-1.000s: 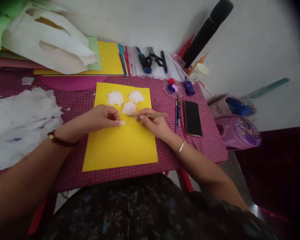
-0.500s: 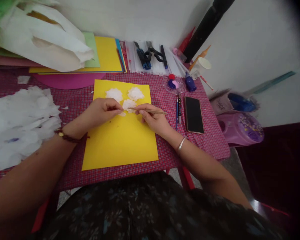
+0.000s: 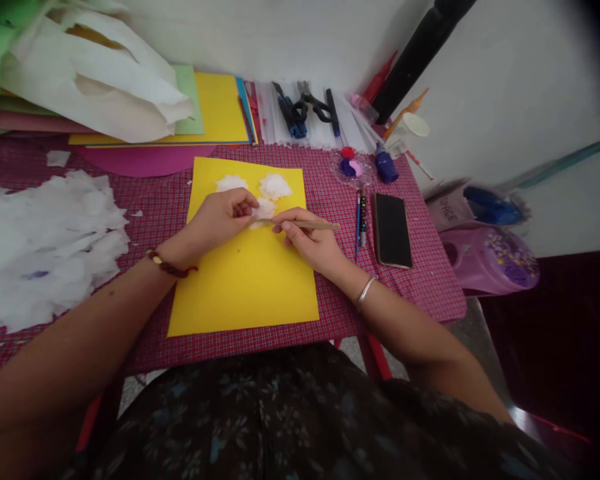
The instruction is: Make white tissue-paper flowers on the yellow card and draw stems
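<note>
Yellow paper sheet (image 3: 245, 293) lies under both hands, bearing three crumpled white paper flowers. One paper flower (image 3: 275, 187) is at the upper right; another paper flower (image 3: 231, 183) sits at the upper left, partly covered by my left hand (image 3: 225, 217). Between my fingertips is the third paper flower (image 3: 264, 209). My right hand (image 3: 307, 239) pinches a flat wooden stick (image 3: 325, 226), its tip pointing left near my left fingertips. With curled fingers, my left hand pinches a small white paper piece (image 3: 256, 225) beside the stick's tip, partly hidden.
A large white paper flower (image 3: 50, 247) lies at left. Coloured sheets (image 3: 220, 110) are stacked behind. Scissors (image 3: 313, 103), a paint palette (image 3: 349, 167) and a purple bottle (image 3: 385, 163) stand farther back. Right of the sheet are a paintbrush (image 3: 357, 227), a pen (image 3: 363, 220) and a phone (image 3: 393, 230).
My left hand has shifted slightly up and right, towards the middle flower, and its fingers are more curled. The stick stays in my right hand. The whole view has shifted a little.
</note>
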